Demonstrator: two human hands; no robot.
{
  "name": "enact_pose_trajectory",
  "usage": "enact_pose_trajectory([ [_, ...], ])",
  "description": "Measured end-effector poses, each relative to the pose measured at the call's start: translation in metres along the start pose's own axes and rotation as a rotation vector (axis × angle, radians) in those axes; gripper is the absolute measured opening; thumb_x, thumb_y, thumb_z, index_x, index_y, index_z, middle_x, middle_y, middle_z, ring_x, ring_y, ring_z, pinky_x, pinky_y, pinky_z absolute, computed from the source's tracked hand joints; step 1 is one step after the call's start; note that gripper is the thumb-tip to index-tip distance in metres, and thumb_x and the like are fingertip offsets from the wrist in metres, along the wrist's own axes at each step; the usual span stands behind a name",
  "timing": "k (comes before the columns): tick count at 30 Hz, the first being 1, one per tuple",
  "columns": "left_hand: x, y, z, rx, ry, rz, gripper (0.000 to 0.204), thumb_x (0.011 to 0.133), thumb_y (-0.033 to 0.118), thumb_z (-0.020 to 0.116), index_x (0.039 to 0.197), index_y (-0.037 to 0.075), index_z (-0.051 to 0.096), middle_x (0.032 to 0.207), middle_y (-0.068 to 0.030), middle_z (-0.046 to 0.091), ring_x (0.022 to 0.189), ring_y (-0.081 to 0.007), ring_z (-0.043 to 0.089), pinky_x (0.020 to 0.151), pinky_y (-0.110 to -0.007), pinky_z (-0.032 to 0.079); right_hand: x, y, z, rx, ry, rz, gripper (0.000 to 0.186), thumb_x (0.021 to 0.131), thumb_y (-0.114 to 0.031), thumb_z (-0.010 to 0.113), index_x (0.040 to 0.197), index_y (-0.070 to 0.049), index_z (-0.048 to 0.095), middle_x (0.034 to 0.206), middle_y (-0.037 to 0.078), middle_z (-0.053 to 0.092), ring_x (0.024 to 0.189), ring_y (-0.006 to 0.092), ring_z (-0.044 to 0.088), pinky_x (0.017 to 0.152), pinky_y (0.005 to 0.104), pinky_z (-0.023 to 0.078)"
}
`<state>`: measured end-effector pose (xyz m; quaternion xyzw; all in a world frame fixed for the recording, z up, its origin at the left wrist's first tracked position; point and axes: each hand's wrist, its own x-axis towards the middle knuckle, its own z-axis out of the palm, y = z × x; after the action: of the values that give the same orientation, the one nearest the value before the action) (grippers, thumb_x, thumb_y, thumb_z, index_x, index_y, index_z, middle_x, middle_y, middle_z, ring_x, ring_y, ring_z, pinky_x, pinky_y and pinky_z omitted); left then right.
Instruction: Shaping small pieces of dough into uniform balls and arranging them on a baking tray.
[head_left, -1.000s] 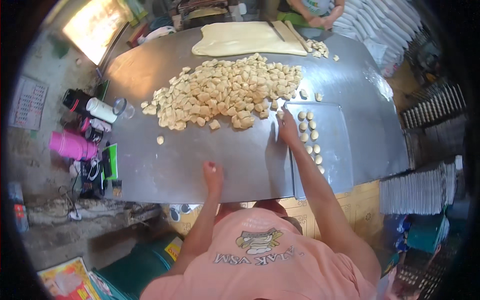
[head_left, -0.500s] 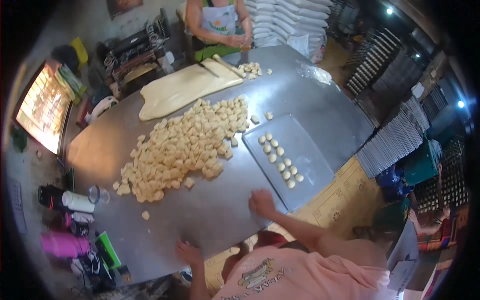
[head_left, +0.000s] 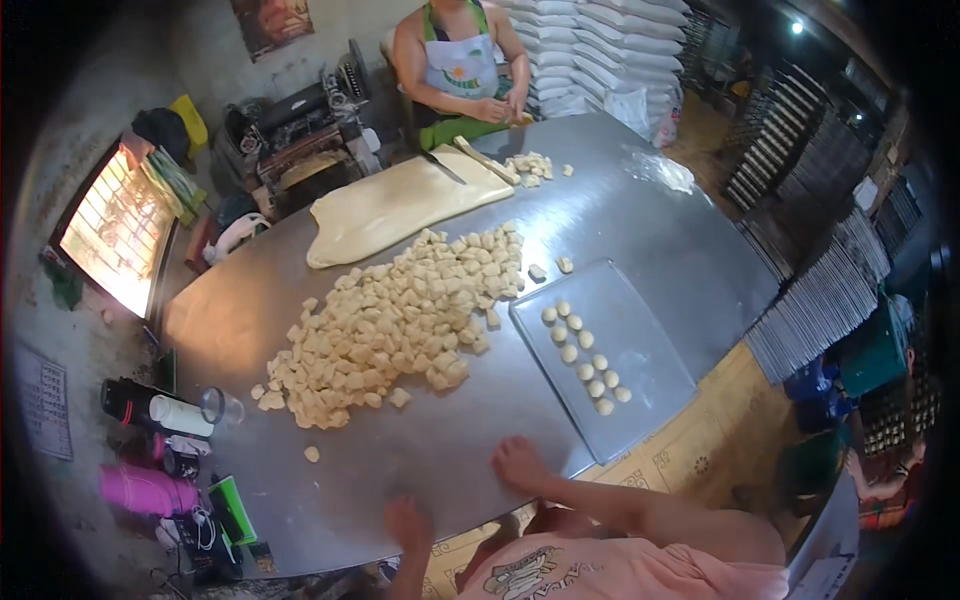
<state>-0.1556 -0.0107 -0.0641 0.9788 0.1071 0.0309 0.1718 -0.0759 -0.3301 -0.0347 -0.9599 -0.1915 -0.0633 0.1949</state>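
Observation:
My right hand (head_left: 522, 466) rests on the metal table near its front edge, left of the tray's near corner. Its fingers are curled in; whatever is under them is hidden. Farther left, my left hand (head_left: 408, 522) is low over the table edge, smeared by motion, its fingers unclear. A grey metal tray (head_left: 650, 355) holds several round dough balls (head_left: 585, 371) in two rough rows. Ahead of my hands spreads a large heap of cut dough pieces (head_left: 400, 320). One loose dough piece (head_left: 312, 454) lies apart at its near left.
Behind the heap lies a thick dough sheet (head_left: 390, 210) with a knife (head_left: 445, 168) and a wooden stick (head_left: 485, 160). A co-worker (head_left: 465, 75) sits at the far side. Bottles (head_left: 180, 415) and a green-screened device (head_left: 233, 510) line the left edge. Stacked trays (head_left: 825, 290) stand right.
The whole view has shifted, with the scene sitting lower and farther right. My left hand has drawn closer to my right hand. The dough balls on the tray look the same.

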Motion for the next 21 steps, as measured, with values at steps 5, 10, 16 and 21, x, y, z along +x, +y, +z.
enact_pose_trajectory([
  [5, 0.119, 0.016, -0.002, 0.154, 0.143, 0.342, 0.017, 0.098, 0.012, 0.058, 0.11, 0.004, 0.068, 0.109, -0.0183, 0.068, 0.104, -0.0372, 0.064, 0.09, -0.051, 0.051, 0.079, -0.019, 0.015, 0.022, -0.074, -0.363, 0.025, 0.096, -0.027, 0.063, 0.107, -0.005, 0.067, 0.107, 0.016, 0.064, 0.106, 0.0383, 0.061, 0.097, 0.0509, 0.045],
  [10, 0.057, -0.033, -0.024, -0.024, 0.242, -0.04, 0.017, 0.106, 0.016, 0.056, 0.111, 0.006, 0.069, 0.108, -0.0159, 0.069, 0.106, -0.0341, 0.065, 0.092, -0.048, 0.052, 0.044, 0.036, -0.036, 0.053, -0.147, -0.015, 0.029, 0.097, -0.025, 0.059, 0.112, -0.001, 0.068, 0.114, 0.021, 0.064, 0.118, 0.0371, 0.06, 0.102, 0.0537, 0.046],
  [16, 0.002, 0.034, -0.004, 0.107, 0.085, 0.217, 0.013, 0.092, 0.017, 0.065, 0.099, 0.008, 0.07, 0.101, -0.0161, 0.069, 0.103, -0.0354, 0.065, 0.086, -0.053, 0.051, 0.017, -0.027, -0.017, 0.027, -0.229, -0.213, 0.026, 0.091, -0.017, 0.06, 0.111, -0.001, 0.068, 0.112, 0.02, 0.065, 0.116, 0.0363, 0.06, 0.101, 0.0518, 0.047],
  [21, 0.094, -0.011, -0.013, 0.09, 0.066, 0.177, 0.013, 0.094, 0.015, 0.062, 0.103, 0.007, 0.068, 0.103, -0.016, 0.068, 0.101, -0.0341, 0.065, 0.084, -0.051, 0.052, 0.078, -0.011, -0.006, 0.164, -0.114, -0.411, 0.017, 0.088, -0.017, 0.063, 0.097, -0.003, 0.065, 0.101, 0.016, 0.064, 0.105, 0.0374, 0.06, 0.093, 0.0511, 0.048],
])
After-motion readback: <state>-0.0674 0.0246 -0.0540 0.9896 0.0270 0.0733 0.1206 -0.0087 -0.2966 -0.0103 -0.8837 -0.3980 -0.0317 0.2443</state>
